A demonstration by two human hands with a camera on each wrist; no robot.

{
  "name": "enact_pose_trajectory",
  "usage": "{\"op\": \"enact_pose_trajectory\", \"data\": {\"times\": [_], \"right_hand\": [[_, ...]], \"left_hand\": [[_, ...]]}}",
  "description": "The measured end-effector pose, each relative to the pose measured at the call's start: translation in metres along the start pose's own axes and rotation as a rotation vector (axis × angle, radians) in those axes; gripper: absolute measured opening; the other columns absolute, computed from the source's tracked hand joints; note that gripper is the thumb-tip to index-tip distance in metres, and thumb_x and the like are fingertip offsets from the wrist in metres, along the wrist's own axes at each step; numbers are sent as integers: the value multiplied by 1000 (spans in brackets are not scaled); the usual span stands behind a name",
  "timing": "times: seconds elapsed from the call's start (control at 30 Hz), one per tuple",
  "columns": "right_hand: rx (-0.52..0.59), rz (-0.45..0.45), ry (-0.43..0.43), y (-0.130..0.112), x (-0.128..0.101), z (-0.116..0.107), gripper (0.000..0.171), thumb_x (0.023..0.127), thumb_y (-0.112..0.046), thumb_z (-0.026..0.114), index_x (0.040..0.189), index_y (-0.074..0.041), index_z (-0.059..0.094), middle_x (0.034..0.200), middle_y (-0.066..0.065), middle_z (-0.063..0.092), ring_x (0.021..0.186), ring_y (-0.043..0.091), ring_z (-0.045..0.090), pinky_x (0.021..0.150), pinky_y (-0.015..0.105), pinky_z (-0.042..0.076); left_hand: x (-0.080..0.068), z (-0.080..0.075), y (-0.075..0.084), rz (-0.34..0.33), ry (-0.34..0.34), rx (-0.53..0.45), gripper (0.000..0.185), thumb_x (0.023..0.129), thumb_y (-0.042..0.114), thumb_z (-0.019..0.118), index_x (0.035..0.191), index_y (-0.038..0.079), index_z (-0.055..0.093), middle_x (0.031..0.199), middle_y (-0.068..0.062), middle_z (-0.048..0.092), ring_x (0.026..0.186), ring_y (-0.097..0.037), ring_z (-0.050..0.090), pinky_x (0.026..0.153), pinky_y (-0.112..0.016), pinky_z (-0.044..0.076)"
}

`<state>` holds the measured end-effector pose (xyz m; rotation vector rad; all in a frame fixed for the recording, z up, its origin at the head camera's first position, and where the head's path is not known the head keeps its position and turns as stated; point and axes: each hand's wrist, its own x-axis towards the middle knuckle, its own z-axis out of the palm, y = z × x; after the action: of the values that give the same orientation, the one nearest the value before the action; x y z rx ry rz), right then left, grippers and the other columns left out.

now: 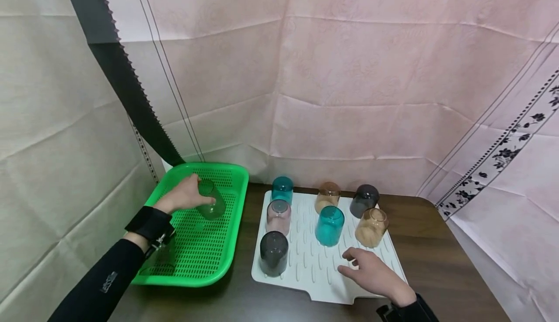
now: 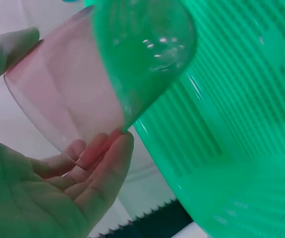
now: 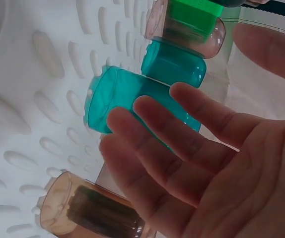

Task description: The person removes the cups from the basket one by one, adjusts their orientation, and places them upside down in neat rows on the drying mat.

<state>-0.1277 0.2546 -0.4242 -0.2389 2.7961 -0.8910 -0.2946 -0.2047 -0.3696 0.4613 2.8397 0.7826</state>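
In the head view my left hand (image 1: 187, 195) grips a clear drinking glass (image 1: 211, 200) over the green basket (image 1: 242, 205). The left wrist view shows that glass (image 2: 78, 79) tilted, with the thumb on one side of its rim and the fingers on the other. My right hand (image 1: 373, 271) hovers by the front right of the white draining tray (image 1: 301, 283), fingers loosely bent, holding nothing. Nearest it are an amber glass (image 1: 371, 228) and a teal glass (image 1: 330, 227), both upside down. The right wrist view shows the relaxed fingers (image 3: 157, 144) before the teal glass.
Also upside down on the tray are two dark grey glasses (image 1: 273, 254), a pinkish glass (image 1: 278, 216), another teal glass (image 1: 282, 189) and another amber glass (image 1: 327, 195). A clear glass (image 1: 159, 263) lies in the basket, partly behind my left wrist. Cloth (image 1: 349, 69) hangs behind the brown table (image 1: 432, 254).
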Motion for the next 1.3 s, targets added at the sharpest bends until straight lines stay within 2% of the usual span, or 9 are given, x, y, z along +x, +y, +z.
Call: {"op": "enact_pose_trajectory", "data": {"times": [0.17, 0.3, 0.43, 0.6, 0.8, 0.9, 1.07, 1.2, 1.3], "right_hand": [[41, 33, 27, 1, 0, 1, 36, 84, -34, 71, 101, -3, 65, 99, 7, 65, 87, 21, 60, 72, 39, 50], [59, 63, 56, 1, 2, 1, 34, 83, -32, 72, 101, -4, 66, 99, 6, 65, 88, 19, 60, 71, 36, 51], [68, 62, 95, 1, 4, -1, 31, 82, -30, 74, 100, -6, 66, 97, 4, 65, 88, 19, 61, 70, 33, 51], [137, 32, 132, 1, 5, -3, 31, 82, -27, 74, 102, -5, 64, 96, 2, 64, 88, 18, 61, 66, 30, 50], [285, 52, 154, -6, 8, -3, 40, 82, -25, 75, 113, -5, 60, 102, 5, 61, 91, 18, 59, 69, 30, 50], [322, 7, 151, -14, 9, -3, 44, 82, -25, 75, 117, -6, 57, 106, 6, 59, 95, 18, 59, 75, 30, 49], [345, -137, 147, -29, 12, -5, 48, 83, -23, 74, 124, -9, 52, 114, 7, 56, 101, 19, 57, 79, 30, 49], [389, -227, 122, -42, 17, -4, 58, 83, -24, 74, 131, -9, 45, 121, 9, 53, 106, 23, 55, 84, 36, 48], [436, -249, 102, -50, 21, -2, 64, 83, -25, 75, 135, -10, 40, 126, 10, 50, 110, 28, 53, 87, 38, 47]], "left_hand": [[-9, 7, 8, 44, 20, -89, 83, 84, 38, 70, 137, -9, 28, 111, -23, 46, 89, -31, 46, 71, -40, 40], [-13, 7, 16, 79, 25, -161, 74, 86, 32, 69, 141, 3, 31, 113, -21, 45, 95, -31, 46, 73, -41, 42], [-15, 7, 26, 109, 32, -224, 65, 86, 28, 70, 138, 10, 37, 124, -22, 43, 111, -36, 45, 82, -48, 43], [-20, 12, 42, 117, 21, -357, 62, 84, 27, 73, 133, 12, 38, 127, -21, 43, 115, -36, 44, 84, -47, 44], [-28, 30, 64, 207, -24, -489, 63, 84, 24, 73, 132, 6, 36, 127, -21, 42, 117, -35, 44, 90, -43, 45], [-32, 39, 79, 227, -26, -495, 62, 83, 23, 74, 130, 3, 37, 123, -20, 44, 113, -35, 46, 90, -42, 45], [-35, 51, 105, 288, -36, -537, 60, 82, 22, 73, 125, 2, 37, 116, -19, 46, 106, -33, 50, 85, -39, 48], [-35, 60, 120, 338, -106, -628, 58, 81, 18, 71, 123, 1, 34, 112, -20, 49, 96, -28, 55, 79, -35, 49], [-37, 67, 129, 358, -161, -673, 57, 82, 15, 70, 123, 0, 32, 112, -20, 50, 93, -27, 57, 77, -35, 50]]}}
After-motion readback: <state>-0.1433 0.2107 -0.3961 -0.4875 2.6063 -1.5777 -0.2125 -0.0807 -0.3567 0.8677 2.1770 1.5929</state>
